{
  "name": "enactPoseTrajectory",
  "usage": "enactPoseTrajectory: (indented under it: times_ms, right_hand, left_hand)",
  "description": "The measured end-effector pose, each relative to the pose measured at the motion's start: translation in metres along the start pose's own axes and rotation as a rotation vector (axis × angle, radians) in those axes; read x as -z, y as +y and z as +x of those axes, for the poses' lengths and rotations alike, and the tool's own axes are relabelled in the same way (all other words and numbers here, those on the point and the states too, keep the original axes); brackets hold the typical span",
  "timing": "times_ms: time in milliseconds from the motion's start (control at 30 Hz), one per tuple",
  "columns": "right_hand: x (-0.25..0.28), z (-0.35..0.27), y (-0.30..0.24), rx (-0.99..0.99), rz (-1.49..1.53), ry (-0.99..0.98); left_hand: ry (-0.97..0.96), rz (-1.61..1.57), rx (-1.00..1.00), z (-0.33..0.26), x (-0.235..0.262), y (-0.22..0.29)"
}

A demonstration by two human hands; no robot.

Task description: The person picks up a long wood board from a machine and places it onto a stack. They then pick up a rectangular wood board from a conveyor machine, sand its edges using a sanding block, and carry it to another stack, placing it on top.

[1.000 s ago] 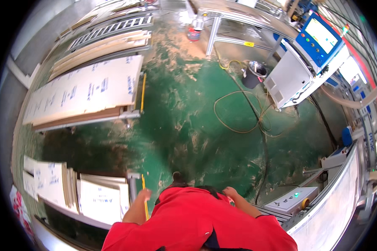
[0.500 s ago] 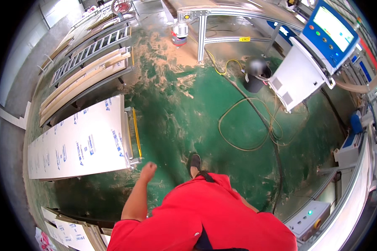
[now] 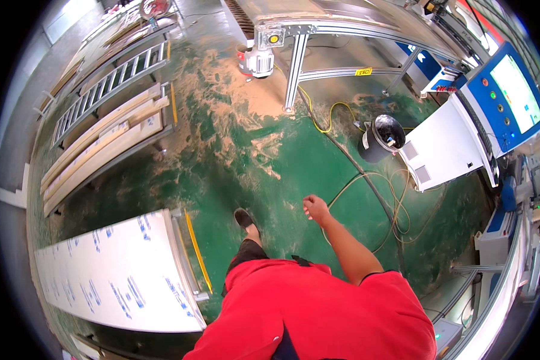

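My right hand [image 3: 315, 208] swings out in front of my red shirt [image 3: 318, 300], above the green floor. Its fingers are loosely curled with nothing in them, and it touches nothing. Below and just right of it lies a coiled hose [image 3: 396, 207]. My left hand is out of sight. One foot in a dark shoe [image 3: 243, 219] is stretched forward on the floor.
On the left, a stack of white printed-film panels [image 3: 123, 273] and wooden boards [image 3: 105, 144] lie on racks. Ahead stands a metal-framed machine table [image 3: 297, 72]. A black bucket [image 3: 375, 147] sits beside a white and blue control console [image 3: 456, 141]. Sawdust [image 3: 222, 90] covers the floor ahead.
I have stepped forward, so the table, bucket and console appear closer. My left hand has left the view and my right hand has swung into it. The leading foot has changed.
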State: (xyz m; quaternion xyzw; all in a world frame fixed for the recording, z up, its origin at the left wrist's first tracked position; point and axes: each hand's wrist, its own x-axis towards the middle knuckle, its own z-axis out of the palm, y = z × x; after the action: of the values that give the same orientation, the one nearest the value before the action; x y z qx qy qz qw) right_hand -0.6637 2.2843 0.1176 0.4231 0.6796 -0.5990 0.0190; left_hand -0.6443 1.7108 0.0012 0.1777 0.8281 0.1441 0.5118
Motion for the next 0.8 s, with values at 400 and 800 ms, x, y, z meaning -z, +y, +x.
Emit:
enactPoseTrajectory:
  times_ms: [400, 800]
  right_hand:
    - [-0.024, 0.166, -0.019, -0.661, 0.524, -0.009]
    - [0.057, 0.537, -0.435, 0.231, 0.585, 0.973]
  left_hand:
    - [0.511, -0.717, -0.245, 0.336, 0.664, 0.212]
    - [-0.016, 0.039, -0.255, 0.5, 0.791, 0.175]
